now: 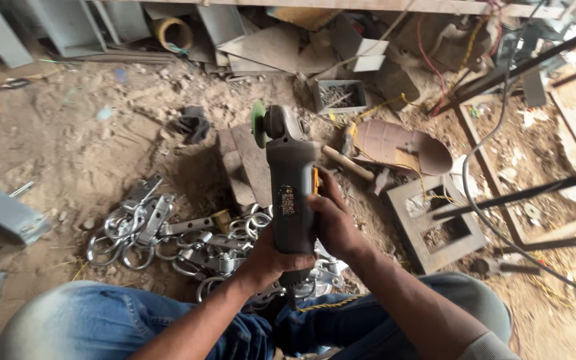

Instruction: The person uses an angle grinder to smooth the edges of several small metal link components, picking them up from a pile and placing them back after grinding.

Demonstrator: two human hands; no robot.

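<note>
Sandy, littered workshop ground fills the head view, with grey metal offcuts along its far edge. Both hands grip a grey-bodied angle grinder (290,193) with a green disc at its far end, held upright above the person's blue-jeaned knees. The left hand (266,261) curls closed around the lower rear of the grinder body, fingers wrapped behind it and out of sight. The right hand (333,223) is closed on the body's right side, thumb lying along the casing near a yellow switch.

Just beyond and to the left of the left hand lies a heap of shiny steel rings and clasps (168,237), partly hidden by the wrists. Past the disc sit flat brown stone slabs (245,167). To the right of the right hand, close by, rest a wooden-handled hammer (348,162) and a square grey metal frame (435,223); dark steel bars (521,193) and a grey cable cross there, narrowing the open room. Bare sand lies farther left.
</note>
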